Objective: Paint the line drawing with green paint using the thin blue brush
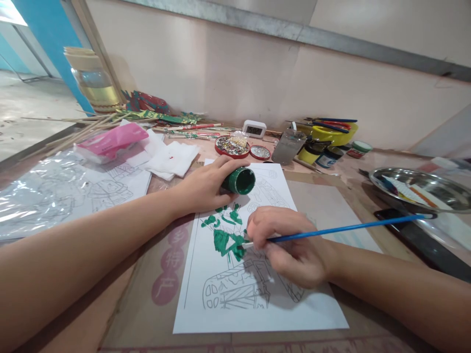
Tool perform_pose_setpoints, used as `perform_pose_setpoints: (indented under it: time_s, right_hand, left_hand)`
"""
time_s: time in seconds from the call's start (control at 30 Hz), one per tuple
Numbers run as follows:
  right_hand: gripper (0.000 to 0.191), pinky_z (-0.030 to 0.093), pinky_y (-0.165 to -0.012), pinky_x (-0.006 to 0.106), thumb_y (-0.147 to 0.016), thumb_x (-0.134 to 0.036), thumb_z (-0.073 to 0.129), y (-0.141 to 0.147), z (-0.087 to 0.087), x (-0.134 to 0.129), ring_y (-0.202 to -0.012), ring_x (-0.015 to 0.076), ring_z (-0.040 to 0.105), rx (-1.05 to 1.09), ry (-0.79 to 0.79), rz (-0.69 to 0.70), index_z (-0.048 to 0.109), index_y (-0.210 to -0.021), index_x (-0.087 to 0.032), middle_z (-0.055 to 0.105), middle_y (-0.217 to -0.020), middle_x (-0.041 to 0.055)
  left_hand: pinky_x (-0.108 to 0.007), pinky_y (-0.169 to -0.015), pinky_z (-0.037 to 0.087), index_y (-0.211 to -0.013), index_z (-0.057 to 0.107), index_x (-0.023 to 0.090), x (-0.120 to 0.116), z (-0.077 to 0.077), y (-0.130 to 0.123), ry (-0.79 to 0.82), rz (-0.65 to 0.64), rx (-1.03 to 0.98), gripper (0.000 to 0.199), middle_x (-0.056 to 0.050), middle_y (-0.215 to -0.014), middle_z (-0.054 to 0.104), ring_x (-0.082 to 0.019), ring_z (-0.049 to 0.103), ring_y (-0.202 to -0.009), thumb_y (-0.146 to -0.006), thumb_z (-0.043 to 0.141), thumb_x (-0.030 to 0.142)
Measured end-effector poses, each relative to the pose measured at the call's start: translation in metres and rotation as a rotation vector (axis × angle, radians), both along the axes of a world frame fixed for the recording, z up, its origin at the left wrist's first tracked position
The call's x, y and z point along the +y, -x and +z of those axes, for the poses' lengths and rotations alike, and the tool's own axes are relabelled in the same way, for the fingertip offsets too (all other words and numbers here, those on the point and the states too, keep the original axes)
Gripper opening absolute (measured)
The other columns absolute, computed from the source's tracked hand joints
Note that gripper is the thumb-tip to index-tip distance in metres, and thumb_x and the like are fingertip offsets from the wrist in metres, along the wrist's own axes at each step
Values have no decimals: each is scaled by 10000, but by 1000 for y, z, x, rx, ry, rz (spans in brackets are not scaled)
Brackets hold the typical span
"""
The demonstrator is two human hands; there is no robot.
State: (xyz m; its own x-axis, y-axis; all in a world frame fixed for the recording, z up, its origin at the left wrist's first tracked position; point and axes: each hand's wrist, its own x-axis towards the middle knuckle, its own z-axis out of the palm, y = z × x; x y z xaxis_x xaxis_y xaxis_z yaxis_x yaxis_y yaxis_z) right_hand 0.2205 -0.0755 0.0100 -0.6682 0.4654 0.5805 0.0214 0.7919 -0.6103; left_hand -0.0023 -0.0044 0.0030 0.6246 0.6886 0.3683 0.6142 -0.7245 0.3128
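My left hand (210, 185) is wrapped round a small jar of green paint (239, 181), tipped so that its open mouth faces me. In my right hand (290, 242) is a paintbrush (342, 228) with a long blue handle, its tip down at a green patch. Under both hands lies a white sheet of paper (206, 321) with a pencil line drawing. Green paint (223, 241) covers several shapes in the upper middle of the drawing. My right hand and its shadow hide part of the lines.
A sheet of printed cardboard (147, 318) lies beneath the paper. Behind it stand a small digital clock (254, 129), a clouded water cup (289, 146) and a yellow paint jar (309, 152). A steel tray (386, 172) sits right; tissues (176, 158) and a pink packet (112, 141) lie left.
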Motion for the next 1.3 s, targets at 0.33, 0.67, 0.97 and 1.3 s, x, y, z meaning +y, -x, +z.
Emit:
perform_pose_setpoints:
  time_s: [0.33,0.67,0.97,1.3]
  right_hand:
    - [128,540,-796,330,-932,-119,538,2,-7,15,-851,174,645,205,-20,-499,611,-916,-222,667,-911,24]
    - [138,474,-612,255,-909,-126,485,2,-6,23,-766,168,619,78,49,-549,588,-905,-218,655,-829,8]
    - [131,416,-522,224,-919,-133,481,5,-7,25,-722,154,606,3,104,-533,584,-896,-209,647,-815,9]
    - [191,546,-821,350,-970,-122,478,-5,-8,9,-890,184,677,171,128,-287,640,-988,-223,691,-956,31]
  left_hand:
    - [-462,-1035,505,-1485,370,290,-1,2,1,21,13,6,697,-105,-1454,505,-319,601,-1249,-847,647,243]
    - [-458,-1012,522,-1479,391,295,0,0,4,35,14,15,683,-105,-1440,508,-308,618,-1222,-851,653,237]
    - [-462,-1014,521,-1475,390,283,0,0,4,37,12,15,671,-111,-1447,504,-313,612,-1233,-857,649,249]
    - [-476,-1037,505,-1481,377,286,0,0,2,28,11,-4,685,-118,-1450,511,-316,614,-1229,-857,657,257]
